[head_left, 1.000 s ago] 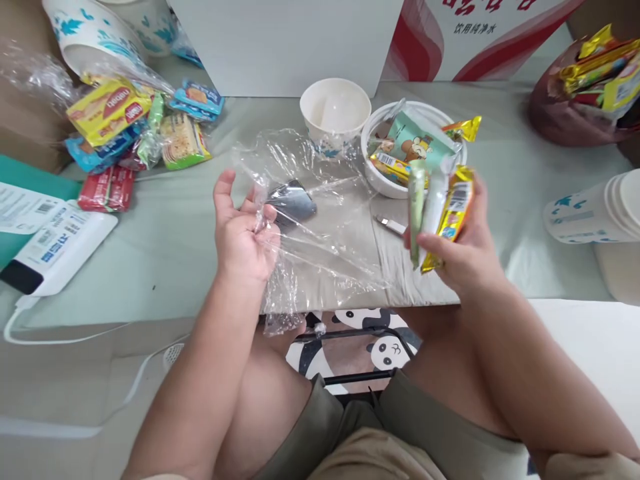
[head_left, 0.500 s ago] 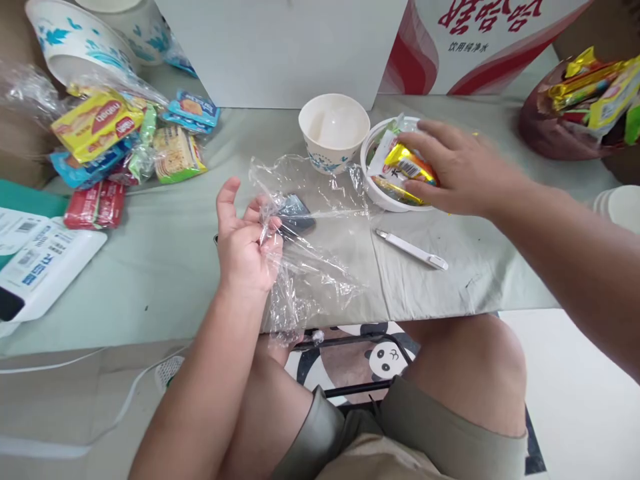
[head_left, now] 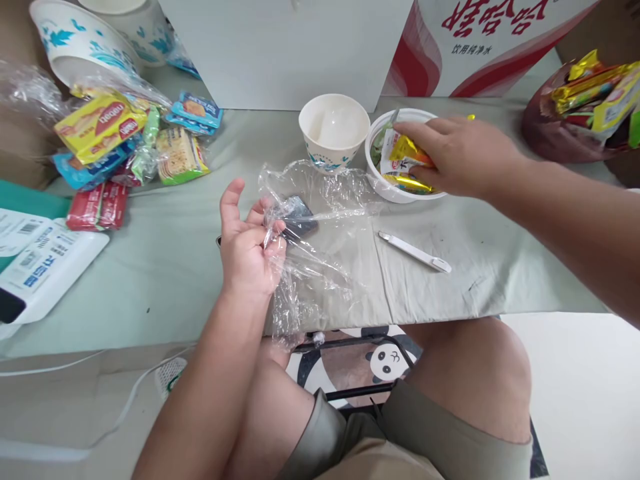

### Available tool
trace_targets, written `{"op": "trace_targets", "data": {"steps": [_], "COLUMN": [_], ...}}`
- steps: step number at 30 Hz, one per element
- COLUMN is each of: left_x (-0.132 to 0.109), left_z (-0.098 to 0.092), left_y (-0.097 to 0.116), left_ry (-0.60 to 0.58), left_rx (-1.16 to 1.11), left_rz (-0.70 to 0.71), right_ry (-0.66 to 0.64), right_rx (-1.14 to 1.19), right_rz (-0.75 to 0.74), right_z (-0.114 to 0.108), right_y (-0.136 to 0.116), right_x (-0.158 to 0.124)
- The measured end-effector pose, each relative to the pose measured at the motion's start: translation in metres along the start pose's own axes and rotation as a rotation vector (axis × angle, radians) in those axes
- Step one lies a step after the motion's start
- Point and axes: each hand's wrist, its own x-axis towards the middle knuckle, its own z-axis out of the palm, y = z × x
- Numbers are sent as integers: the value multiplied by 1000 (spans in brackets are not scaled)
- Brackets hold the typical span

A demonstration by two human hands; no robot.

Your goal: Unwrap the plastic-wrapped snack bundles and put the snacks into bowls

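Observation:
My left hand (head_left: 250,247) pinches a crumpled clear plastic bag (head_left: 330,247), which spreads to the right over the cloth and hangs over the table's front edge. Under the film lies a small dark object (head_left: 300,217). My right hand (head_left: 460,157) is over the white round bowl (head_left: 395,195), its fingers closed round a yellow and orange snack packet (head_left: 406,155). Other packets show in that bowl. To its left stands a white paper bowl with a blue pattern (head_left: 334,130), with nothing visible inside.
A white cutter (head_left: 415,252) lies in front of the bowls. Snack packs (head_left: 100,127) and patterned bowls (head_left: 83,50) crowd the left. A large white box (head_left: 290,53) stands behind. At the far right is a dark red bowl of snacks (head_left: 543,130); a white-green package (head_left: 50,260) sits at left.
My right hand has shifted slightly up and right over the round bowl, which sits a little differently. My left hand still pinches the bag. The whole view has shifted slightly.

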Motion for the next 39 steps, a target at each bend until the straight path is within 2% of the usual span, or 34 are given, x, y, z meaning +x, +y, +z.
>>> {"op": "trace_targets", "data": {"steps": [3, 8, 10, 13, 18, 23, 25, 27, 30, 34, 39], "left_x": [1, -1, -1, -1, -1, 1, 2, 3, 4, 6, 4], "left_z": [1, 0, -1, -1, -1, -4, -7, -9, -12, -11, -1], "left_y": [0, 1, 1, 2, 3, 4, 4, 4, 3, 1, -2], "left_ry": [0, 13, 15, 17, -6, -45, -71, -81, -89, -127, -27], "left_rx": [6, 23, 34, 50, 81, 78, 81, 91, 115, 142, 106], "left_rz": [6, 8, 11, 5, -2, -5, -4, -9, -5, 4, -19], "right_ry": [-34, -266, -307, -299, -266, 92, 151, 119, 27, -36, -103], "right_rx": [-16, -384, -489, -538, -464, -380, -385, -319, -198, -246, -270], "right_rz": [5, -83, -141, -212, -293, -268, -237, -243, -254, -218, -252], "right_z": [6, -6, -9, -6, -7, -28, -31, -28, -20, -17, -26], "right_y": [-9, -44, -53, -52, -37, -40, -37, -30, -19, -19, -30], "right_x": [-8, -13, -12, -10, -5, -32, -50, -63, -67, -61, -72]}}
